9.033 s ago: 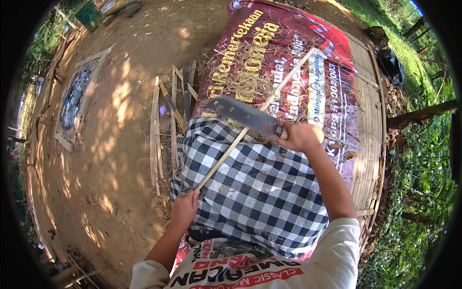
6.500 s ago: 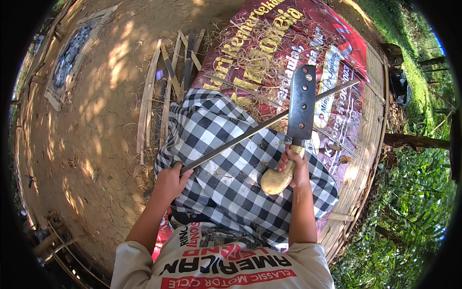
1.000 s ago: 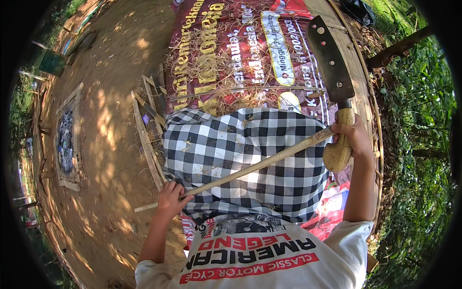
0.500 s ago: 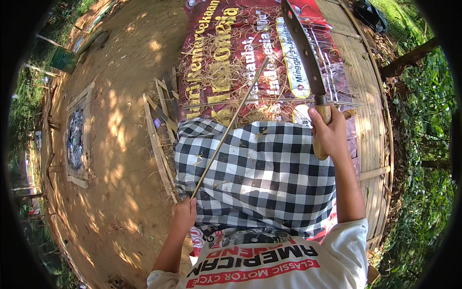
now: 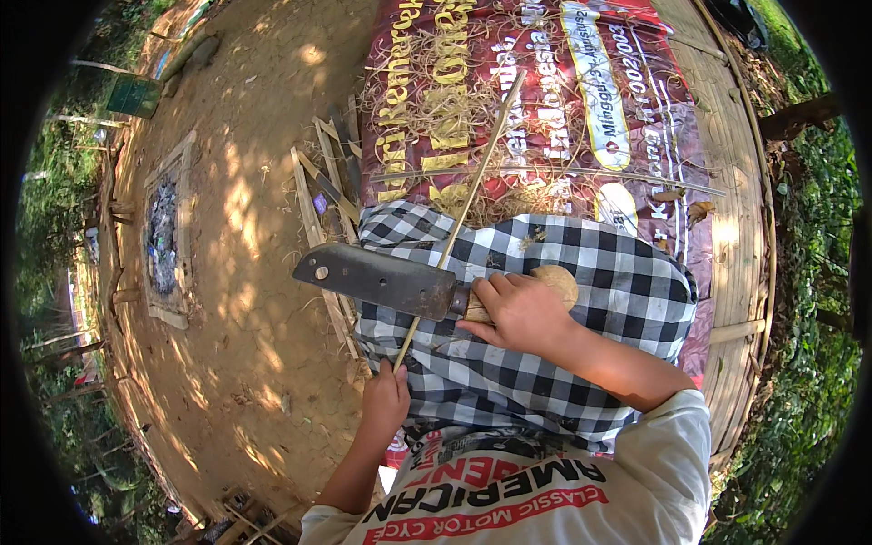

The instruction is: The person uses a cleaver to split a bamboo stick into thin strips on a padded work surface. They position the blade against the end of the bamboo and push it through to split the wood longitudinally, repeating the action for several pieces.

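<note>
My right hand (image 5: 520,312) grips the wooden handle of a big cleaver (image 5: 381,280), whose dark blade lies flat and points left across a thin bamboo strip (image 5: 476,183). My left hand (image 5: 385,401) holds the strip's near end, low by my lap. From there the strip slants up and to the right, over the black-and-white checked cloth (image 5: 581,272) on my legs and out over the red printed banner (image 5: 545,100). The blade crosses the strip a little above my left hand.
Split bamboo slats (image 5: 320,204) lie on the dirt ground (image 5: 254,227) left of the banner. Dry shavings litter the banner. A long thin stick (image 5: 554,170) lies across it. A woven bamboo platform edge (image 5: 740,209) curves at right, and a framed ash pit (image 5: 163,236) sits far left.
My right hand has brought the cleaver down from raised, blade pointing away, to flat across the strip, blade pointing left. The left hand still holds the strip's near end.
</note>
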Tool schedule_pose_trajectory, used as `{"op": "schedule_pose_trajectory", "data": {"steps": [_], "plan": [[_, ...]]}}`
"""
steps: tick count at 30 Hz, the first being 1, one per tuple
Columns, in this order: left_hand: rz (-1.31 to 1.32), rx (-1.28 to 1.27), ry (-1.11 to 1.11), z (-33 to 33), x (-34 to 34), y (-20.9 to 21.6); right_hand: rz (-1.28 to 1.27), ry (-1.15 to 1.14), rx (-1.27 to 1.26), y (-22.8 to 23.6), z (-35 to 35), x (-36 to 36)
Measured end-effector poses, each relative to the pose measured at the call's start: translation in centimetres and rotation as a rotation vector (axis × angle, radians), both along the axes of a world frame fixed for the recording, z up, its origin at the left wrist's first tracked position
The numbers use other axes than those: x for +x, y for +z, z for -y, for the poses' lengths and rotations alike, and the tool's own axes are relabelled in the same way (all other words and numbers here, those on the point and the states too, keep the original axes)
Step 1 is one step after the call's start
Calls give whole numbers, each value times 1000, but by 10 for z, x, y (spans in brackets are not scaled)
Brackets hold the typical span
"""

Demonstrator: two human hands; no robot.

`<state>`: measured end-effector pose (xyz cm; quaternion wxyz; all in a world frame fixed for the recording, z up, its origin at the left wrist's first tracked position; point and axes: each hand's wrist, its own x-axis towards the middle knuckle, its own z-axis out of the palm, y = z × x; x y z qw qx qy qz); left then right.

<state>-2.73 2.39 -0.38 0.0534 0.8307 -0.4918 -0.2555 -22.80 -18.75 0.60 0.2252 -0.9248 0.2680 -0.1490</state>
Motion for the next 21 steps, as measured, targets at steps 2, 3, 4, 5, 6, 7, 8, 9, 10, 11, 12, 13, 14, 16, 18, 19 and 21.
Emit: {"op": "schedule_pose_trajectory", "data": {"steps": [2, 3, 4, 5, 6, 7, 8, 9, 10, 11, 12, 13, 14, 16, 18, 19, 21], "plan": [[-9, -3, 17, -3, 3, -7, 3, 38, -30, -6, 2, 2], [-32, -18, 27, -5, 5, -11, 0, 61, -47, -7, 4, 2], [-55, -34, 37, -7, 6, -14, 1, 62, -49, -9, 4, 3], [-66, -45, 43, -7, 6, -15, 2, 64, -50, -11, 5, 3], [-74, -59, 50, -6, 6, -16, 6, 67, -55, -12, 5, 3], [-81, -73, 57, -6, 7, -17, -4, 64, -48, -14, 5, 3], [-70, -93, 39, -6, 7, -19, -15, 60, -41, -16, 4, 4], [-57, -111, 20, -8, 8, -21, -24, 56, -33, -18, 3, 4], [-44, -129, 1, -9, 9, -22, -33, 51, -40, -17, 3, 4], [-30, -119, 5, -9, 8, -22, -42, 47, -47, -16, 4, 3], [-15, -111, 9, -7, 7, -21, -49, 43, -56, -16, 5, 1], [0, -103, 13, -6, 6, -21, -57, 55, -73, -18, 6, 0], [7, -105, 13, -7, 6, -21, -65, 67, -91, -20, 9, -2], [14, -119, 7, -6, 5, -22, -87, 80, -128, -19, 15, -6], [8, -105, 11, -6, 8, -23, -88, 85, -131, -20, 19, -8], [7, -99, 14, -6, 9, -23, -87, 88, -133, -20, 21, -9], [1, -112, 16, -7, 9, -24, -73, 105, -180, -22, 26, -10]]}}
